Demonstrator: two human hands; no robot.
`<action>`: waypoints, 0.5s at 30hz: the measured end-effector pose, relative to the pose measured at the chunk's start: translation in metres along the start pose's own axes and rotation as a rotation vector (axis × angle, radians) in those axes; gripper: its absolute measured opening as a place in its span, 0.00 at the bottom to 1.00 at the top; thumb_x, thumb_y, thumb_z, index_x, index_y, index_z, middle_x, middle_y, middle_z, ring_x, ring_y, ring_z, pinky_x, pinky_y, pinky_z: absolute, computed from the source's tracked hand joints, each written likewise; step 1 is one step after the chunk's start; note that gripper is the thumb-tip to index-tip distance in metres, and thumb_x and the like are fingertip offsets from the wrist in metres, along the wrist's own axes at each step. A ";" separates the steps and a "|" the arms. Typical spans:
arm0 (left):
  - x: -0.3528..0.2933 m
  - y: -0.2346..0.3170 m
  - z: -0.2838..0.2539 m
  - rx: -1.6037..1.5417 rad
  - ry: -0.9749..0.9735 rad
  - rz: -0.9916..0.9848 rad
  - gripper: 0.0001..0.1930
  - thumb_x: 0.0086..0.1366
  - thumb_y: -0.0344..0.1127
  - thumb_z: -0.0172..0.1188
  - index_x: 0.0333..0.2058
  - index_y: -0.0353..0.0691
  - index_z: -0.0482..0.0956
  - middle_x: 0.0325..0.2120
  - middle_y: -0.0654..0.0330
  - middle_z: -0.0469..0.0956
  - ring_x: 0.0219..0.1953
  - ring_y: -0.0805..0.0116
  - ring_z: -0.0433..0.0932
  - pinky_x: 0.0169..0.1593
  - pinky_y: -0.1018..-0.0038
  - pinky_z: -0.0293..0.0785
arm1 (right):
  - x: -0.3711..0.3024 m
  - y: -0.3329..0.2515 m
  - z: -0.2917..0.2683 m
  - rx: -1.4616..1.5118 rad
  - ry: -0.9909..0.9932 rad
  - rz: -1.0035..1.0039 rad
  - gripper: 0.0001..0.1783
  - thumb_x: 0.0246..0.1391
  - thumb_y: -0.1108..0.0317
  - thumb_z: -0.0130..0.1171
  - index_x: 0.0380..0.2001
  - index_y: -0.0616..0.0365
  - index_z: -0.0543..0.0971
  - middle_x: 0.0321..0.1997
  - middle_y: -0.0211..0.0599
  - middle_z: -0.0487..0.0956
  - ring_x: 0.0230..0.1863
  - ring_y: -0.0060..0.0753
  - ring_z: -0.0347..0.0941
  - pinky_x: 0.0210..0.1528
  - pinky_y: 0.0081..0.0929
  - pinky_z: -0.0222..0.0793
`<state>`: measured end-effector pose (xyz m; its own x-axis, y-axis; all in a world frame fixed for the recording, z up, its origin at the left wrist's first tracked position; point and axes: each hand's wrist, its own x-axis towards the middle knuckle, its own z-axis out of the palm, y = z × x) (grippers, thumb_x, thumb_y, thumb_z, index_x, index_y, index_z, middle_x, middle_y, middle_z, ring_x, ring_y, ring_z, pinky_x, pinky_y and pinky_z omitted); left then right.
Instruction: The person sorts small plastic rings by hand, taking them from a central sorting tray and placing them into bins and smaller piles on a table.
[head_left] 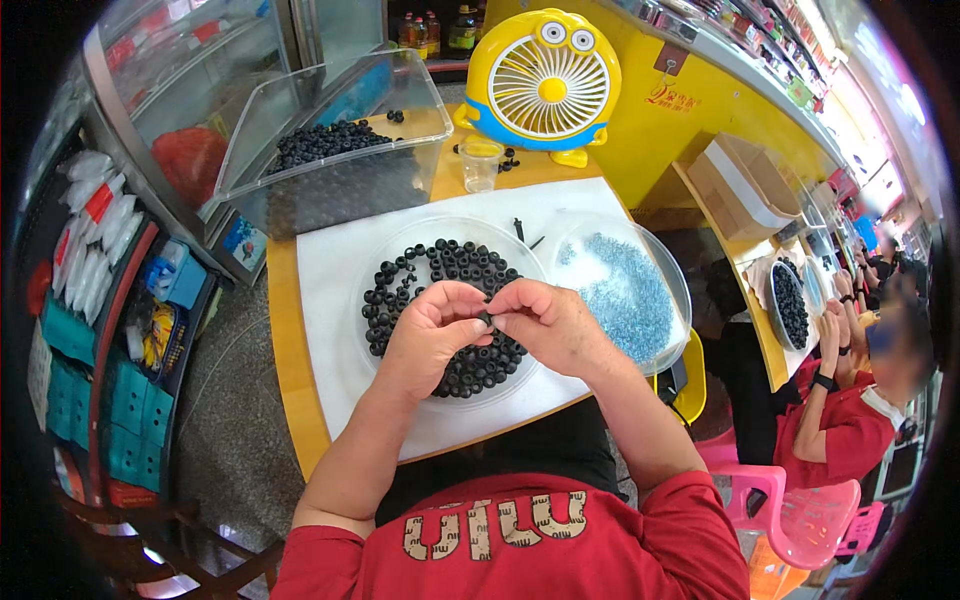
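- Small black ring (486, 319) pinched btwn both hands; mostly covered by fingertips, shape hard to make out.
- Left hand (432, 335) curled nearly shut, thumb + forefinger on the ring; right hand (548, 322) likewise closed on it from the other side.
- Hands meet over the clear dish (385, 255) of black rings (440, 270); they hide the dish's near-right part.
- Dish of blue bits (620, 290) just beside, to the right; its far edge hangs past the white mat (330, 340).
- Clear bin (330, 150) w/ more black rings well behind; contents dim through the wall.
- Cup (481, 163) + yellow fan (542, 85) at table back.
- Bare mat left of the dish; table edge (288, 380) close on left.
- Another person (850, 400) at right, partly cut off.
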<state>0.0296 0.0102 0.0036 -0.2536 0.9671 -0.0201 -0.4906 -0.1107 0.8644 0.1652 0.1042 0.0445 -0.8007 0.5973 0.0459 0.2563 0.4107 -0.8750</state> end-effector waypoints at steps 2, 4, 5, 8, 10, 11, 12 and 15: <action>-0.001 -0.001 -0.002 -0.004 0.001 -0.007 0.12 0.53 0.20 0.51 0.38 0.34 0.69 0.33 0.59 0.73 0.34 0.73 0.73 0.38 0.76 0.74 | 0.001 0.001 0.001 0.043 -0.007 0.038 0.05 0.46 0.73 0.55 0.29 0.59 0.74 0.26 0.34 0.77 0.29 0.21 0.72 0.33 0.20 0.68; 0.002 0.001 -0.002 -0.004 0.003 -0.014 0.12 0.53 0.19 0.51 0.39 0.34 0.69 0.33 0.59 0.73 0.35 0.73 0.73 0.39 0.75 0.74 | 0.007 0.007 0.002 0.089 -0.014 0.074 0.04 0.46 0.73 0.55 0.28 0.60 0.74 0.26 0.35 0.77 0.29 0.21 0.72 0.32 0.20 0.68; 0.000 0.001 0.000 -0.024 0.001 -0.033 0.13 0.54 0.19 0.50 0.40 0.34 0.70 0.35 0.58 0.73 0.36 0.72 0.74 0.39 0.74 0.74 | 0.007 0.013 0.005 0.171 -0.001 0.049 0.04 0.45 0.73 0.55 0.27 0.60 0.73 0.25 0.35 0.76 0.29 0.20 0.71 0.32 0.19 0.68; 0.001 0.005 0.000 -0.086 -0.015 -0.074 0.15 0.55 0.19 0.48 0.42 0.33 0.70 0.37 0.57 0.73 0.37 0.70 0.74 0.41 0.72 0.75 | 0.005 0.008 0.008 0.192 0.049 0.006 0.04 0.45 0.73 0.55 0.27 0.60 0.73 0.25 0.35 0.76 0.29 0.21 0.72 0.31 0.20 0.68; 0.000 0.006 0.002 -0.079 -0.020 -0.022 0.14 0.55 0.19 0.49 0.42 0.34 0.69 0.37 0.57 0.73 0.38 0.70 0.74 0.41 0.73 0.75 | 0.005 0.001 0.010 0.131 0.086 -0.015 0.04 0.45 0.73 0.55 0.27 0.60 0.73 0.25 0.35 0.76 0.29 0.23 0.72 0.32 0.21 0.68; 0.000 0.005 0.002 -0.076 -0.015 -0.001 0.14 0.55 0.19 0.49 0.41 0.34 0.69 0.37 0.57 0.73 0.38 0.70 0.74 0.41 0.74 0.75 | 0.005 -0.001 0.010 0.044 0.122 -0.058 0.04 0.45 0.72 0.55 0.27 0.60 0.73 0.26 0.36 0.76 0.29 0.26 0.73 0.32 0.22 0.69; 0.000 0.003 0.001 -0.073 -0.013 -0.001 0.14 0.55 0.19 0.49 0.41 0.34 0.69 0.37 0.57 0.73 0.38 0.70 0.74 0.41 0.74 0.75 | 0.005 -0.003 0.011 -0.044 0.158 -0.101 0.05 0.44 0.72 0.55 0.28 0.59 0.74 0.27 0.37 0.76 0.30 0.28 0.74 0.32 0.22 0.69; 0.001 0.001 -0.001 -0.088 -0.003 -0.004 0.13 0.55 0.20 0.49 0.41 0.35 0.69 0.36 0.58 0.73 0.37 0.70 0.74 0.40 0.75 0.75 | 0.001 -0.003 0.014 -0.097 0.178 -0.152 0.05 0.45 0.73 0.54 0.29 0.58 0.74 0.29 0.38 0.76 0.32 0.32 0.74 0.33 0.24 0.69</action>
<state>0.0279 0.0105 0.0034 -0.2491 0.9682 -0.0224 -0.5629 -0.1260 0.8168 0.1557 0.0940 0.0400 -0.7284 0.6320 0.2647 0.1979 0.5640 -0.8017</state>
